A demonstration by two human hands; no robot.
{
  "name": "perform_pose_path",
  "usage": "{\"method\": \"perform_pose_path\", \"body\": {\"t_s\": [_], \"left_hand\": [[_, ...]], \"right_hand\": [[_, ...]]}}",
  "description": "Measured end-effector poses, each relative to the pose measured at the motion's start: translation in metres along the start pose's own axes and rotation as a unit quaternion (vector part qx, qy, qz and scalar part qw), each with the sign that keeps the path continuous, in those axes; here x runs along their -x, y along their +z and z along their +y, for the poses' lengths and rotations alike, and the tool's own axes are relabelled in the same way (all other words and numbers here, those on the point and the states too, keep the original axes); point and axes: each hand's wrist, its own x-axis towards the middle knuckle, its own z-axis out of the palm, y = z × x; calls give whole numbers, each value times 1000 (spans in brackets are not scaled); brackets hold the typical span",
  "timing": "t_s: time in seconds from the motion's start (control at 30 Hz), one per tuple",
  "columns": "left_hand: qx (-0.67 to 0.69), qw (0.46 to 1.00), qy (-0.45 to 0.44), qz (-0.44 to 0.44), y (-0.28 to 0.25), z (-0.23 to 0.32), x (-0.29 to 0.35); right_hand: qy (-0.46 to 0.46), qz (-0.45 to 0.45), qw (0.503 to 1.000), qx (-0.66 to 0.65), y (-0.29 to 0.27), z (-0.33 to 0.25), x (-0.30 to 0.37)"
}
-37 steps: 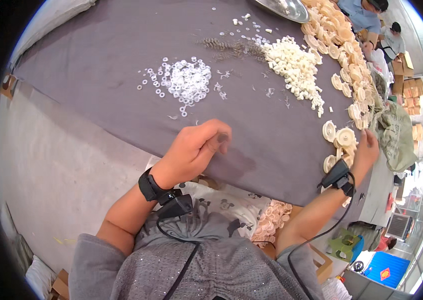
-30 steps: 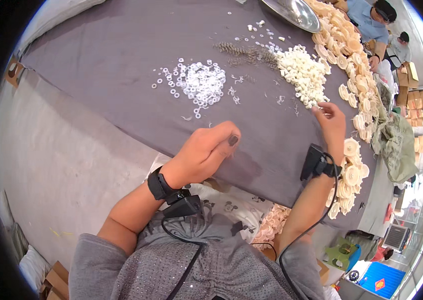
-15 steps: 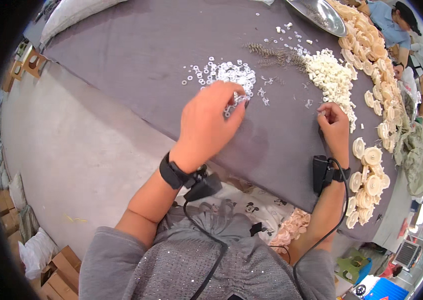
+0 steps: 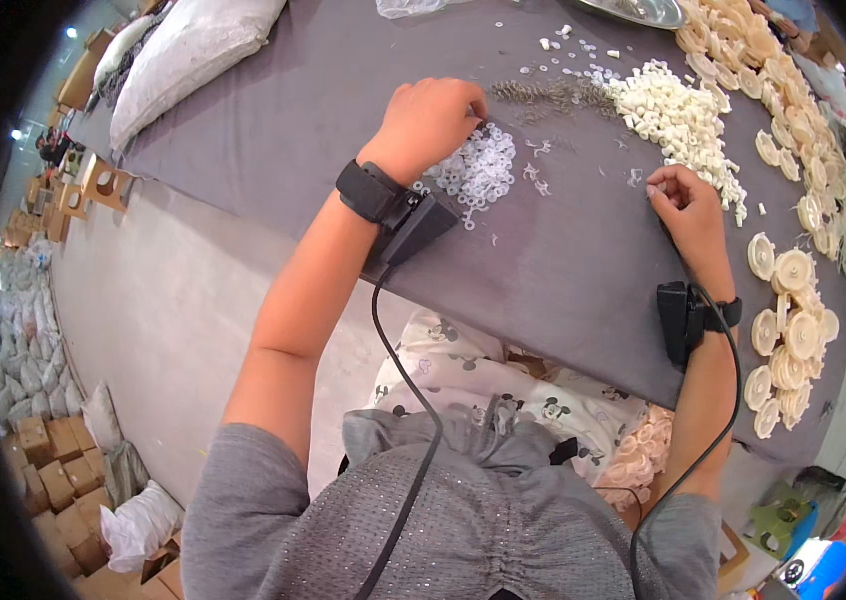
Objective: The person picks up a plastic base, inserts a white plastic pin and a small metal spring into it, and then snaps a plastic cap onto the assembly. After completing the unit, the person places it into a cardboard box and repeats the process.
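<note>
My left hand (image 4: 433, 120) is over the far left side of a pile of small white ring washers (image 4: 483, 168), its fingers curled down at the pile's far edge. The fingertips are partly hidden, so what they hold, if anything, does not show. My right hand (image 4: 688, 205) is pinched closed just in front of a heap of cream plastic pieces (image 4: 671, 112); anything between the fingertips is too small to make out. Small clear plastic clips (image 4: 537, 180) lie between the hands. Thin metal springs (image 4: 553, 94) lie beyond them, left of the cream heap.
Cream round wheel-like parts (image 4: 793, 272) are grouped along the right side of the grey-covered table (image 4: 563, 260), with more piled (image 4: 728, 40) at the far right. A metal bowl (image 4: 648, 10) stands at the far edge. A white sack (image 4: 193, 60) lies at far left.
My left hand has moved from the near side of the washer pile to its far left edge. My right hand stays pinched near the cream heap. The view has shifted.
</note>
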Motion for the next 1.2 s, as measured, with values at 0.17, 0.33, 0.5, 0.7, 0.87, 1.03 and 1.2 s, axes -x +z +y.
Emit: {"method": "perform_pose_path", "body": {"t_s": [0.17, 0.33, 0.5, 0.7, 0.87, 1.03, 1.2], "left_hand": [[104, 993, -47, -23, -6, 3, -6], [391, 918, -65, -19, -12, 39, 0], [588, 802, -97, -40, 0, 84, 13], [599, 793, -106, -34, 18, 102, 16], [406, 910, -60, -57, 26, 111, 21], [113, 989, 95, 29, 30, 118, 20], [80, 991, 86, 65, 24, 109, -1]], "right_hand": [[3, 18, 999, -32, -2, -12, 4], [24, -38, 964, -261, -2, -32, 10], [-16, -113, 923, -368, 10, -48, 21], [-3, -112, 926, -362, 14, -47, 21], [35, -63, 947, -314, 16, -38, 17], [104, -19, 959, -264, 12, -26, 12], [106, 66, 945, -301, 3, -21, 6]]}}
